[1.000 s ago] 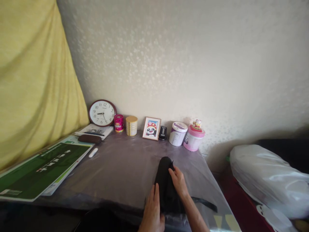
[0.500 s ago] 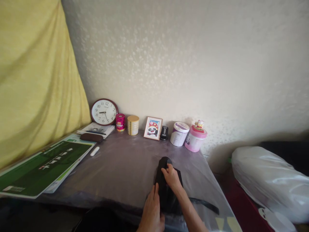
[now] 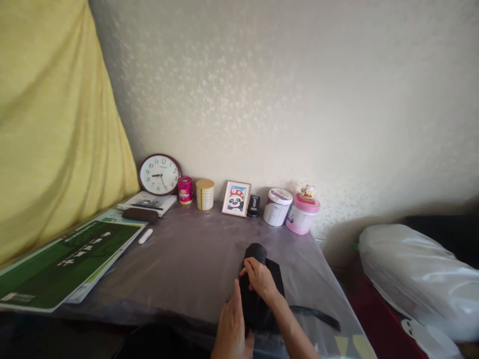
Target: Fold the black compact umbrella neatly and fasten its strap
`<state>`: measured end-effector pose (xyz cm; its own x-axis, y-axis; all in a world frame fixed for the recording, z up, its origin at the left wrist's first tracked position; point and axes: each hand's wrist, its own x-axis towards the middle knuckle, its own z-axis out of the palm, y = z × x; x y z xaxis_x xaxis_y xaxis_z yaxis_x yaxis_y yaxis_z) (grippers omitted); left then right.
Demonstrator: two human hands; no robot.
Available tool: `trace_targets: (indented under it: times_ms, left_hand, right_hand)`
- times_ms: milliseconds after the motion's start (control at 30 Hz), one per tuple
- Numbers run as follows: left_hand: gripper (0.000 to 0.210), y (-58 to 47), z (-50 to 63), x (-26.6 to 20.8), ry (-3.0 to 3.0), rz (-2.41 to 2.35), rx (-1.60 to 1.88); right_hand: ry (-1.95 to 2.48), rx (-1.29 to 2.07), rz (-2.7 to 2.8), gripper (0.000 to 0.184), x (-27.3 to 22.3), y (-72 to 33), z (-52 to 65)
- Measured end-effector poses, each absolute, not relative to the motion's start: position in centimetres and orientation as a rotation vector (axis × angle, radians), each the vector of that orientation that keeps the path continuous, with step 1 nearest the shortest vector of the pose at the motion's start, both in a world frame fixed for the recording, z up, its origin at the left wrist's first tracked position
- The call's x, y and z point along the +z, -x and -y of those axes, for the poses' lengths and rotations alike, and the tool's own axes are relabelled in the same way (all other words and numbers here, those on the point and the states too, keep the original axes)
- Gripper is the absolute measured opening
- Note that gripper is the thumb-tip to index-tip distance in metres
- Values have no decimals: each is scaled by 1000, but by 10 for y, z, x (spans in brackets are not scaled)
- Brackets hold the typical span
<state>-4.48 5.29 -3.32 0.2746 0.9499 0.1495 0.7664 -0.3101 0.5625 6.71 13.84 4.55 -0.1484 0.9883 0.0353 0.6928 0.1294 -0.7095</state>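
A black bundle [image 3: 258,252] lies lengthwise near the table's right side. Its far end is rounded like a roll, and a flat black flap [image 3: 276,276] spreads out to its right. My left hand [image 3: 231,321] cups the bundle's near left side, fingers pressed together and fairly straight, thumb at the near end. Across the top lies my right hand [image 3: 260,279], its fingers curled and gripping at the bundle's left edge. A black strap [image 3: 316,315] trails over the table to the right of my right forearm. The hands hide much of the bundle, so its exact kind is unclear.
Along the wall stand a clock [image 3: 160,174], a pink can [image 3: 185,190], a yellow can [image 3: 205,194], a panda picture frame [image 3: 236,198] and two tubs [image 3: 277,207]. Green boards [image 3: 71,259] lie left, beside a white marker-like stick [image 3: 145,236]. A plastic-wrapped bundle [image 3: 415,274] sits right.
My right hand has shifted left and slightly nearer, from the bundle's top to its left edge. The fingers of my left hand point more upright beside it.
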Motion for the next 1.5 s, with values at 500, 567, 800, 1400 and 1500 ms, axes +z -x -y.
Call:
trace_targets:
  times_ms: [500, 567, 800, 1400, 1500]
  left_hand:
    - [67, 43, -52, -15, -2320, -1453, 616]
    - [67, 41, -53, -22, -2336, -1469, 634]
    - [69, 35, -54, -41, -2355, -1602, 689]
    - [84, 39, -56, -3, -2176, -1567, 301]
    - [85, 37, -56, -1, -2176, -1585, 286]
  right_hand:
    - [1531, 822, 1913, 24, 48, -65, -138]
    - [1447, 859, 1854, 25, 46, -67, -130]
    - [1158, 382, 1969, 27, 24, -90, -91]
    - [1314, 196, 2086, 32, 7, -106, -202]
    - [1409, 45, 1899, 33, 10, -108, -199]
